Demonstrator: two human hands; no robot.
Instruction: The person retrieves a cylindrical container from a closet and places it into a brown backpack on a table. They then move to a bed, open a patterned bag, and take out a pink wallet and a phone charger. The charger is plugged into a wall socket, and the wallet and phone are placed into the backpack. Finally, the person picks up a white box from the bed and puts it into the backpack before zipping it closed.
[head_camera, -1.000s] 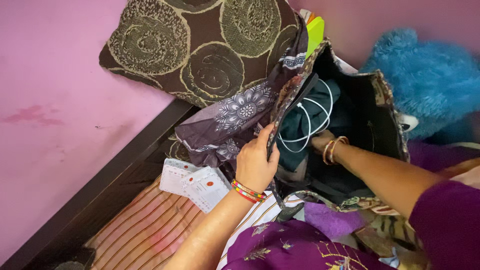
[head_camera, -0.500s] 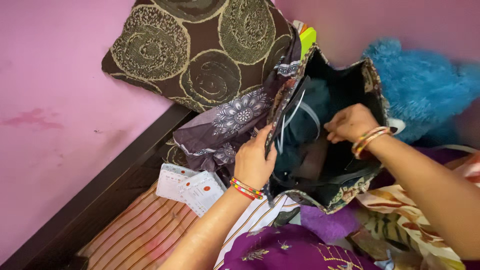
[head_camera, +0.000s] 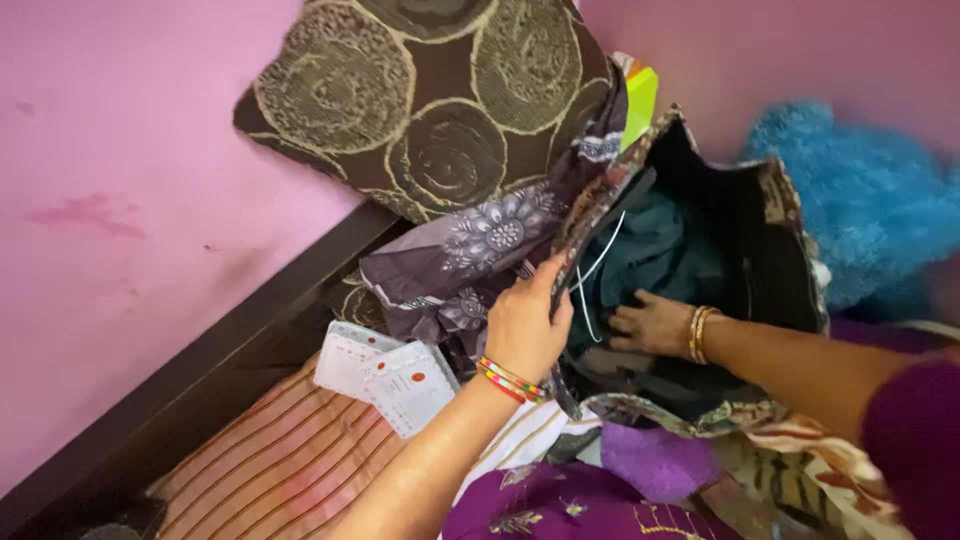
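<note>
- The left hand (head_camera: 527, 325) sits at centre frame, fingers closed on the near rim of a patterned fabric bag (head_camera: 775, 215), pulling that edge aside so the mouth gapes
- The right hand (head_camera: 652, 325) is down inside the bag, right of centre, palm down with fingers spread flat on the dark contents; it clasps nothing that can be seen
- The two hands are near each other but apart, with the bag's rim between them
- Inside the bag lies teal-grey clothing (head_camera: 660, 250), with a white cable (head_camera: 598, 268) looping along its left edge just beside the left hand's fingertips
- Bright striped bangles (head_camera: 510, 378) ring the left wrist, gold ones (head_camera: 698, 333) the right
- A brown cushion with swirl circles (head_camera: 440, 95) leans on the pink wall (head_camera: 120, 200) in the upper middle
- A purple-grey floral cloth (head_camera: 465, 255) is bunched under the cushion, touching the bag's left side
- Two white printed cards (head_camera: 385, 375) lie on a striped sheet (head_camera: 280, 465) at lower left, below the cloth
- A blue fluffy toy (head_camera: 880, 200) rests at upper right, behind the bag
- A yellow-green flat object (head_camera: 640, 92) pokes up between cushion and bag
</note>
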